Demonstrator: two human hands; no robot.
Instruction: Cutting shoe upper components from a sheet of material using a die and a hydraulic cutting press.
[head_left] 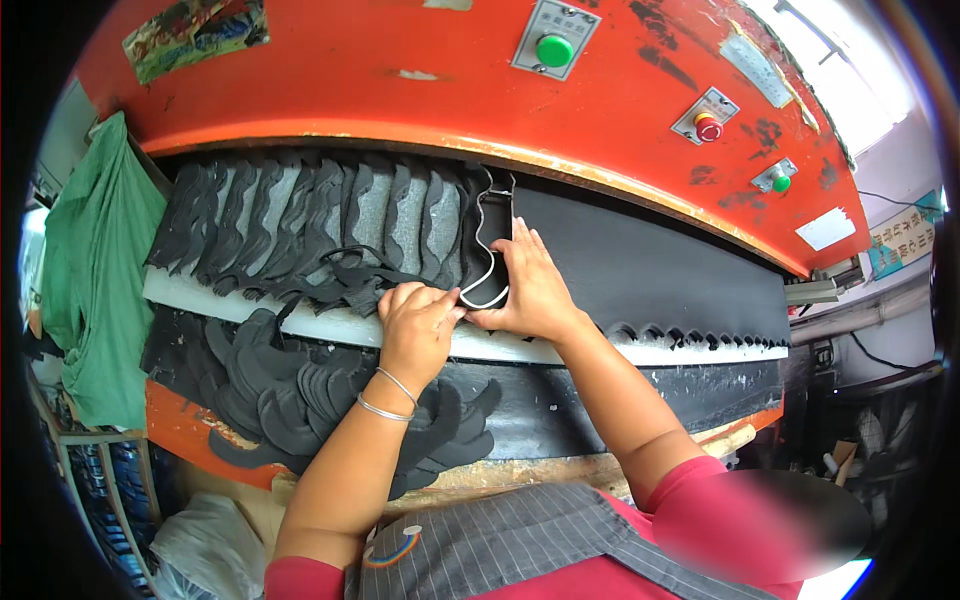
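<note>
A long, wavy metal cutting die (494,262) stands on a black foam-like sheet (640,265), its far end near the red machine. My right hand (535,288) grips the near end of the die from the right, thumb at its inner side and fingers along the outer wall. At the near left corner, my left hand (415,322) has its fingers bent together, tips against or close to the die's edge. Whether those fingertips pinch anything is hidden. Left of the die lie strips of cut black sheet (290,225) with grey gaps between them.
A red machine (400,100) with a green button (554,50) and a red button (708,126) spans the far side. A white board edge (335,325) runs under the sheet. Curved black pieces (320,400) are heaped nearer me. Green cloth (105,270) hangs left.
</note>
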